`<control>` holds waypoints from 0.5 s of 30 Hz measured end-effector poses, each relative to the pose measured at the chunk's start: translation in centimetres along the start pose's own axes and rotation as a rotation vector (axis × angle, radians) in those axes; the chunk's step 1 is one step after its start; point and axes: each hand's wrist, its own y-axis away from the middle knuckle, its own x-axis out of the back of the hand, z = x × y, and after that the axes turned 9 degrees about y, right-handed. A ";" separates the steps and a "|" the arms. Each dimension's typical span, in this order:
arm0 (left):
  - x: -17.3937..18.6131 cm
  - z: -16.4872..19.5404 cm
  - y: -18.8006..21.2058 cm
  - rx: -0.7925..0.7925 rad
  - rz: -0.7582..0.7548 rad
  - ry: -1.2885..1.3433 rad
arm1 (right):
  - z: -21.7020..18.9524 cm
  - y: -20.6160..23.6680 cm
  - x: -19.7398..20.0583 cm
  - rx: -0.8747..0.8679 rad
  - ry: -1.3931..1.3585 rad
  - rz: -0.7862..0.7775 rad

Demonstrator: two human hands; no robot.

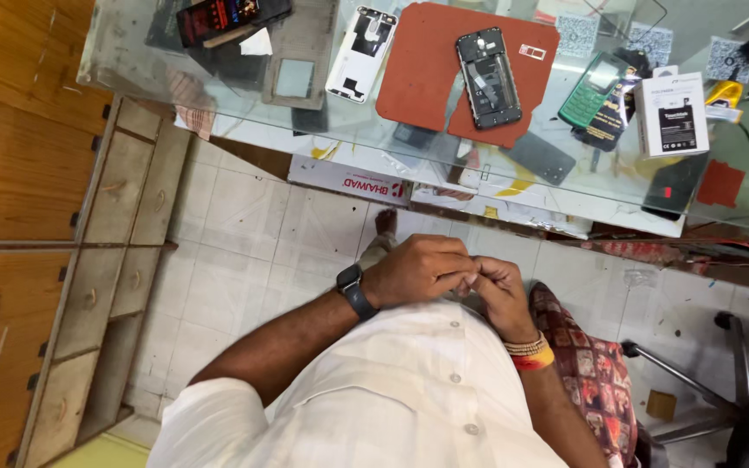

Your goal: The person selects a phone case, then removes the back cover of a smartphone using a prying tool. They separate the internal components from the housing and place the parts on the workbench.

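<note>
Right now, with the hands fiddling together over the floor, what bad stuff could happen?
The left hand and right hand pinch together above the tiled floor, away from the glass counter. Whatever they hold is hidden; if it is small, it might drop and be hard to find. The opened phone lies uncovered on the red mat, so dust or a bump could harm it.

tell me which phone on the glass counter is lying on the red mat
The opened dark smartphone, back cover off with its insides showing, lies on the red mat. The white back shell and the green keypad phone lie on bare glass beside the mat.
</note>
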 end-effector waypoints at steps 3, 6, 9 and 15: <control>0.7 0.0 0.9 0.056 0.057 0.124 | -0.7 -0.7 -0.6 -0.016 -0.018 0.005; 0.6 -0.5 0.8 0.139 0.146 0.206 | -1.1 -1.4 -0.7 -0.063 0.015 -0.022; -0.2 -0.7 0.2 0.134 0.274 0.191 | -1.4 -1.8 -0.9 -0.105 -0.194 -0.032; -0.6 -0.4 0.2 0.145 0.335 0.195 | -1.4 -2.2 -1.7 -0.057 -0.210 -0.007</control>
